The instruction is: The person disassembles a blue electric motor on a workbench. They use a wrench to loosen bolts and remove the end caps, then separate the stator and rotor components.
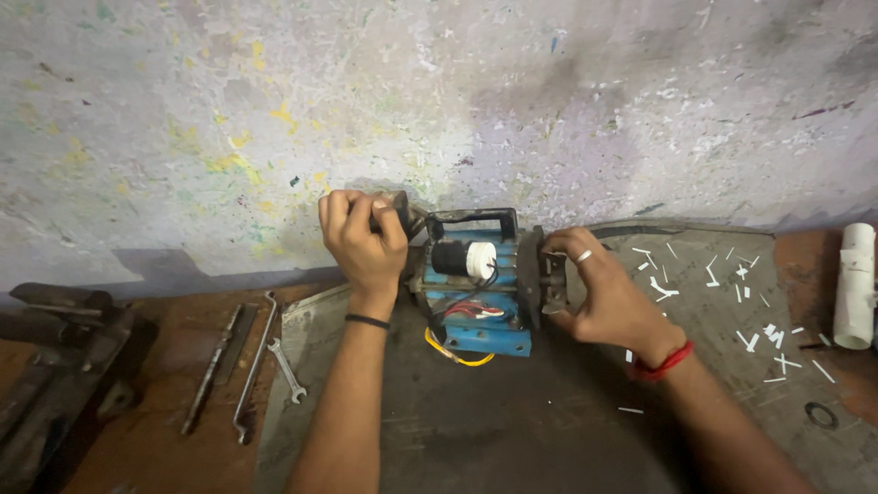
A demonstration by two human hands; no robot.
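A small blue electric motor [483,311] with a black carry handle, a black-and-white cylindrical capacitor and red and yellow wires stands on a dark mat against the wall. My left hand [363,236] is closed around a dark part at the motor's left end. At the right end, my right hand [599,291] grips the motor's black end cover [533,274], fingers wrapped over it. A black band sits on my left wrist, a red thread on my right, and a ring on a right finger.
Wrenches and metal rods [259,361] lie on the brown floor at the left, beside dark metal pieces [55,366]. Small white plastic scraps [732,311] are scattered at the right, near a white pipe [856,285] and a black ring [820,414]. A stained wall rises behind.
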